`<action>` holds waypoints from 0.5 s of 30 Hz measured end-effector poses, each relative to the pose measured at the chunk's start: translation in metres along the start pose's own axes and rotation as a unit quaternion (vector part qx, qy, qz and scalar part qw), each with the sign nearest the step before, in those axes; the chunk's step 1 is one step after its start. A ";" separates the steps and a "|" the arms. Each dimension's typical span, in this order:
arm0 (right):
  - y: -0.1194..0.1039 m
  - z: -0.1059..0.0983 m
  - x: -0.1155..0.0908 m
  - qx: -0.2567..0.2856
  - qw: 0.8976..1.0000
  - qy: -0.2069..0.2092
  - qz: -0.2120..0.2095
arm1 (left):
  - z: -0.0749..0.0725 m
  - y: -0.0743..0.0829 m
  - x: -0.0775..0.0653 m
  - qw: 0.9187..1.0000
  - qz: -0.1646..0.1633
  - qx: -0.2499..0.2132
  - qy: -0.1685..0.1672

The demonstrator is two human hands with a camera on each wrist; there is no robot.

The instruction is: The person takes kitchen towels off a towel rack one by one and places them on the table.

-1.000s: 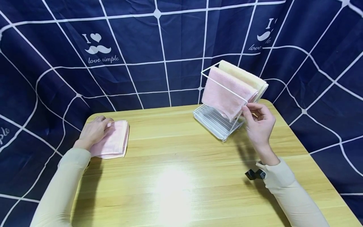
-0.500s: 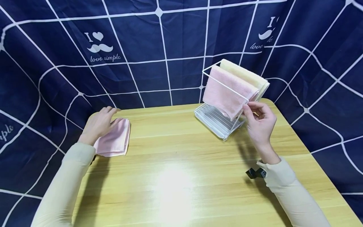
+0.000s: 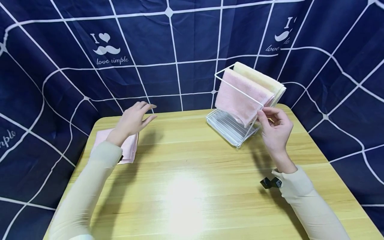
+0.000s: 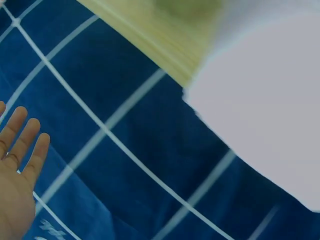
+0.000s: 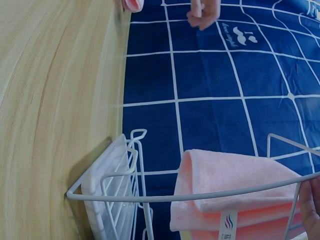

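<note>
My left hand (image 3: 130, 120) is raised above the table's left back, its fingers loosely extended and holding nothing. Below its wrist lies a folded pink towel (image 3: 130, 150), partly covered by the forearm. In the left wrist view the palm and spread fingers of the left hand (image 4: 20, 185) show. At the right, my right hand (image 3: 276, 130) pinches the near upper corner of a white wire rack (image 5: 150, 199). Draped over the rack's bars are a pink towel (image 3: 237, 98) and, behind it, a pale yellow towel (image 3: 259, 78). A label hangs from the pink towel in the right wrist view.
A white drip tray (image 3: 225, 128) forms the rack's base on the wooden table (image 3: 180, 150). A dark blue curtain (image 3: 150, 43) with white lines stands close behind the table and along both sides. A pale sleeve (image 4: 265, 110) fills much of the left wrist view.
My left hand has left the folded pink towel, rising and moving right and away from me. The right hand stays at the rack's corner; rack and hanging towels have not visibly moved.
</note>
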State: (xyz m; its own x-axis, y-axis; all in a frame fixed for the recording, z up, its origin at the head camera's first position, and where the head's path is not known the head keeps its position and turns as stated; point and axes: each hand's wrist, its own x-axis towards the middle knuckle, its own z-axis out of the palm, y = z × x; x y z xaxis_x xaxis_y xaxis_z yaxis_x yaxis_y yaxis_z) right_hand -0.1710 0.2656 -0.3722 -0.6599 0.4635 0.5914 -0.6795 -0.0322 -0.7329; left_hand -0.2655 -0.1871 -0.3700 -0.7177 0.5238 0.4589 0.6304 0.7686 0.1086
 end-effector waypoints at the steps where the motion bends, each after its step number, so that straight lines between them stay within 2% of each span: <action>1: 0.000 0.000 0.000 0.001 1.000 0.000 0.000 | 0.001 0.005 0.005 1.000 0.008 -0.004 0.004; 5: 0.000 0.001 0.000 0.001 1.000 0.000 0.000 | 0.005 0.026 0.022 0.999 0.037 -0.020 0.017; 15: -0.001 0.000 0.000 0.000 1.000 0.002 0.000 | 0.014 0.075 0.066 0.995 0.073 -0.052 0.034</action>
State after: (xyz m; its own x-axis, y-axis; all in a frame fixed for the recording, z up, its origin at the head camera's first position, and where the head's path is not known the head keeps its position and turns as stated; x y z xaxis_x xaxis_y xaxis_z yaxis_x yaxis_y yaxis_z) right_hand -0.1703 0.2655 -0.3718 -0.6595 0.4664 0.5896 -0.6786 -0.0319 -0.7338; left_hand -0.2699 -0.0893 -0.3438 -0.5970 0.5987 0.5340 0.7562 0.6422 0.1255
